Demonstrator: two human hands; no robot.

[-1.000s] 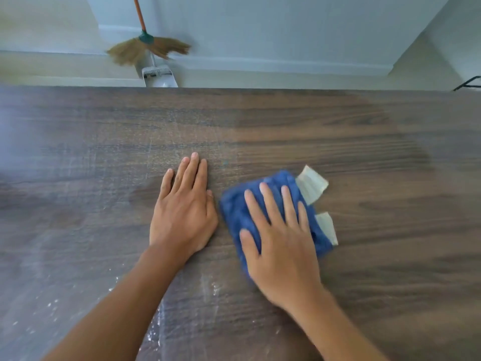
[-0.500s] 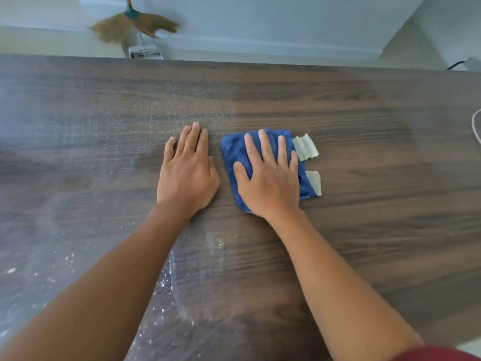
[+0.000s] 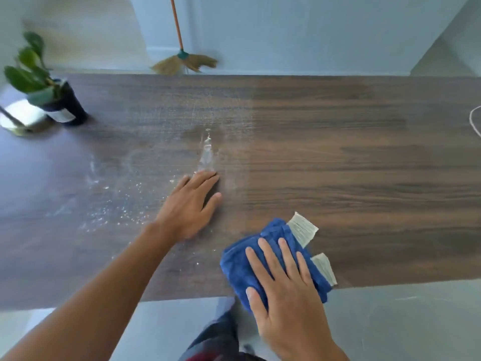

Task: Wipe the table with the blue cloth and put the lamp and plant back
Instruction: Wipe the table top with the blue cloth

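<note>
Right hand [image 3: 286, 290]: flat on the blue cloth [image 3: 242, 267], fingers straight and spread, pressing down; nothing gripped.
Left hand [image 3: 190, 204]: flat on the table [image 3: 338, 152], fingers straight, bracing beside the white residue [image 3: 109, 204]; holding nothing.
Blue cloth: bunched under the right palm at the near table edge, partly overhanging it; two pale tags [image 3: 303, 228] poking out on the right side.
Step in hand: wiping, judged unfinished, with powdery specks and a streak [image 3: 207, 152] left of centre.
Doing it well: spread the cloth fuller under the palm; keep even pressure; sweep in overlapping passes toward the speckled left part; gather crumbs into the cloth rather than off the edge; move the bracing hand off the dirty patch.
Risk: cloth slipping off the near edge.
Plant [image 3: 41, 82]: in a dark pot at the far left of the table, well apart from both hands.
Lamp [image 3: 15, 118]: only a shiny base and thin stem seen just beside the pot, at the left frame edge.
Background: broom [image 3: 182, 61] against the wall beyond the table.
Writing: pale label on the pot and the cloth tags both too blurred to read; no brand legible.
</note>
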